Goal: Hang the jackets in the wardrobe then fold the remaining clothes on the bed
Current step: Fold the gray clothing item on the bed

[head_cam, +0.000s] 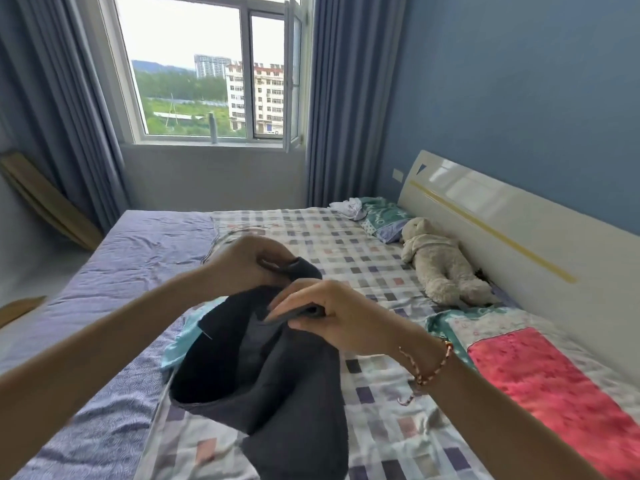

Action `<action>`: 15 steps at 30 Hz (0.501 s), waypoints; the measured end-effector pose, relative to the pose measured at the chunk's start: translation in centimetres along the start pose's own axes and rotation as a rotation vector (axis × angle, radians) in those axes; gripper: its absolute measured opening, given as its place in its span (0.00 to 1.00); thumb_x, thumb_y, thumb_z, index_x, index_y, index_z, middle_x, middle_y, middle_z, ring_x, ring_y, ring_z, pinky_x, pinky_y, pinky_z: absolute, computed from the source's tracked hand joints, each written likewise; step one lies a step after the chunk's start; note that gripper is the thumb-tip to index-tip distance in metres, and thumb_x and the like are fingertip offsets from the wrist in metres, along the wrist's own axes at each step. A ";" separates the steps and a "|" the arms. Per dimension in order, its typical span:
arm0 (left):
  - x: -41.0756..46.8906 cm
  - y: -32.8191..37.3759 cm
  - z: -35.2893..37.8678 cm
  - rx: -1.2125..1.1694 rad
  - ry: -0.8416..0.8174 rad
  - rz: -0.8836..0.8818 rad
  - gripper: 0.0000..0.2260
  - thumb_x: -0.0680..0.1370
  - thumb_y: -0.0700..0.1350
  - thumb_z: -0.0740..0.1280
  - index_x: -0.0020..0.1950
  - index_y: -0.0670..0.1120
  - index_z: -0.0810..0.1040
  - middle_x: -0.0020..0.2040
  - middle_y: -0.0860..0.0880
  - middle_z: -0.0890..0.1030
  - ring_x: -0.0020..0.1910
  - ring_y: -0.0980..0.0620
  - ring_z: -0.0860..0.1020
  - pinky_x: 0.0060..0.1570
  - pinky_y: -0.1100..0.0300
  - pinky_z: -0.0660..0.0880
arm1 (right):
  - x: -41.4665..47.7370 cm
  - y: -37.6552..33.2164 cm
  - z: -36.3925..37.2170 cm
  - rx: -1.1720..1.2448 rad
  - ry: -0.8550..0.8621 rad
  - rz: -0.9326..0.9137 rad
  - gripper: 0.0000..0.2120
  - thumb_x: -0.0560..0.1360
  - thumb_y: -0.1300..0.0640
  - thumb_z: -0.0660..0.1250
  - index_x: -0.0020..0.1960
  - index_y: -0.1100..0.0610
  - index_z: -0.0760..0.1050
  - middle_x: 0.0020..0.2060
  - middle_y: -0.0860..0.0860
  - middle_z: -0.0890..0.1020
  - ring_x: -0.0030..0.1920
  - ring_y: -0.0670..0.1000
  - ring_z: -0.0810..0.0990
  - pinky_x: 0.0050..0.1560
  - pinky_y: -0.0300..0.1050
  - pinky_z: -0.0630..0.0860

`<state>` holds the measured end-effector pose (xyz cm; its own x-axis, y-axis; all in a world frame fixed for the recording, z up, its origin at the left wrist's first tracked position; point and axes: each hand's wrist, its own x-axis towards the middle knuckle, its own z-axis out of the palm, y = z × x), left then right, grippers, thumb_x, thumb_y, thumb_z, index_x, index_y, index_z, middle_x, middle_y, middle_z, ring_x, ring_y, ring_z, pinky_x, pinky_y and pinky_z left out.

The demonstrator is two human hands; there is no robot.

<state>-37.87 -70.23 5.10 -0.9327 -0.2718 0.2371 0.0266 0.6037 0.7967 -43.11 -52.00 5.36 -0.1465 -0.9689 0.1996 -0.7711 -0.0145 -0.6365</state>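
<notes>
Folding phase, I'd say: my left hand [247, 263] and right hand [334, 318] grip the dark garment [266, 379] mid-frame; light-blue garment [180, 346] beneath awaits.

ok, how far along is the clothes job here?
Done: can't confirm, wardrobe out of view, no folded pile visible. In hand: left hand and right hand grip a dark garment, not yet folded. Left: light blue garment under it, crumpled white cloth by the pillow.

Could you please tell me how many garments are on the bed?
3: a dark garment in the left hand and right hand, a light blue garment under it, a crumpled white garment by the far pillow. More may be hidden.
</notes>
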 end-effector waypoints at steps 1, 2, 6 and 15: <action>-0.2 0.1 0.6 -0.008 -0.077 0.030 0.22 0.67 0.32 0.74 0.31 0.61 0.82 0.31 0.62 0.81 0.32 0.68 0.77 0.36 0.71 0.74 | 0.3 0.3 -0.1 -0.013 0.017 0.014 0.14 0.75 0.65 0.65 0.57 0.51 0.80 0.54 0.44 0.81 0.56 0.43 0.78 0.60 0.44 0.73; -0.4 0.2 0.9 -0.019 -0.131 0.060 0.22 0.68 0.32 0.73 0.33 0.62 0.82 0.33 0.60 0.82 0.34 0.66 0.78 0.37 0.69 0.75 | 0.4 0.5 -0.1 -0.032 0.035 0.025 0.14 0.75 0.64 0.66 0.56 0.50 0.80 0.53 0.44 0.81 0.56 0.44 0.78 0.59 0.48 0.74; -0.4 -0.6 1.3 -0.170 -0.163 0.067 0.15 0.69 0.33 0.72 0.39 0.55 0.85 0.40 0.49 0.85 0.40 0.57 0.80 0.43 0.59 0.76 | 0.7 1.4 0.4 -0.095 0.286 0.060 0.08 0.70 0.62 0.73 0.49 0.60 0.80 0.49 0.50 0.77 0.51 0.48 0.76 0.56 0.38 0.71; -0.9 -1.4 1.9 -0.102 -0.307 -0.038 0.11 0.68 0.34 0.73 0.36 0.51 0.81 0.29 0.59 0.80 0.30 0.66 0.75 0.32 0.72 0.71 | -0.8 3.4 0.7 -0.003 0.319 0.224 0.11 0.67 0.59 0.76 0.39 0.66 0.78 0.33 0.50 0.77 0.36 0.42 0.73 0.40 0.37 0.70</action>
<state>-37.76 -69.42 2.71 -0.9982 -0.0444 0.0400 0.0115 0.5147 0.8573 -45.20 -51.48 2.46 -0.4962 -0.8224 0.2781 -0.7003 0.1898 -0.6881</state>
